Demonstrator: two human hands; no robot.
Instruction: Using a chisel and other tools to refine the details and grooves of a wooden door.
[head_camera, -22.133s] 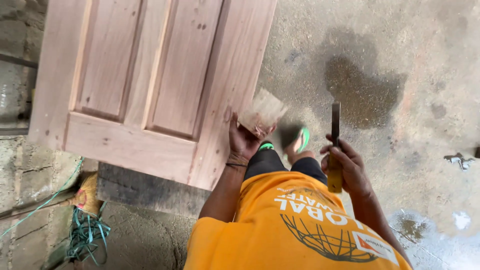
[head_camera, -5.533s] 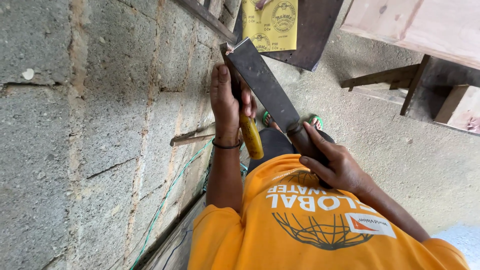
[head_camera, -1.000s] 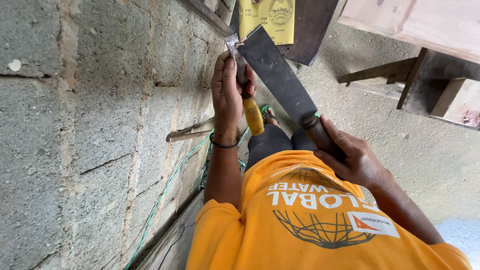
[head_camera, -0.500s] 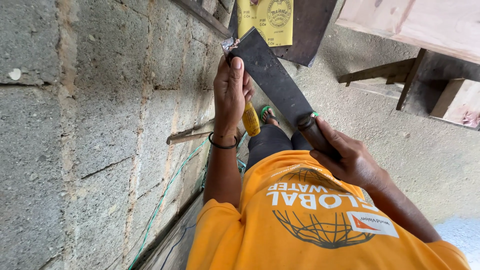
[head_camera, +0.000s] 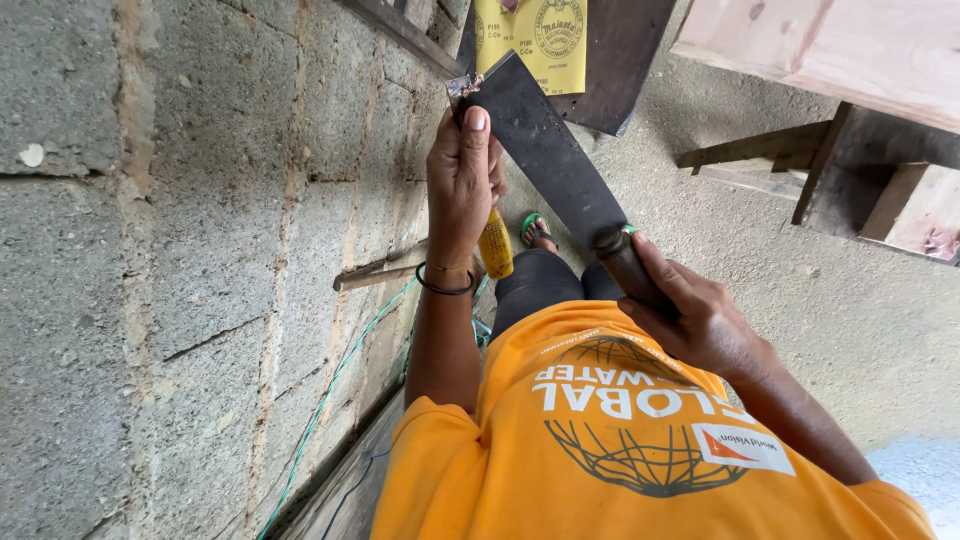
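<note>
Machete blade (head_camera: 545, 150), dark and broad, slants up beside the grey block wall (head_camera: 200, 250), its handle gripped by the right hand (head_camera: 690, 315), fingers wrapped tight around it. Near the blade's tip the left hand (head_camera: 462, 185) has its fingers closed around a yellow-handled tool (head_camera: 495, 245), thumb pressed along its upper end. Yellow sandpaper (head_camera: 535, 40) hangs behind the tip.

yellow sheet (head_camera: 535, 40) | top centre, against dark board (head_camera: 625, 60) | rect., round dark emblem + dark print | lower edge behind blade (head_camera: 545, 150)
</note>
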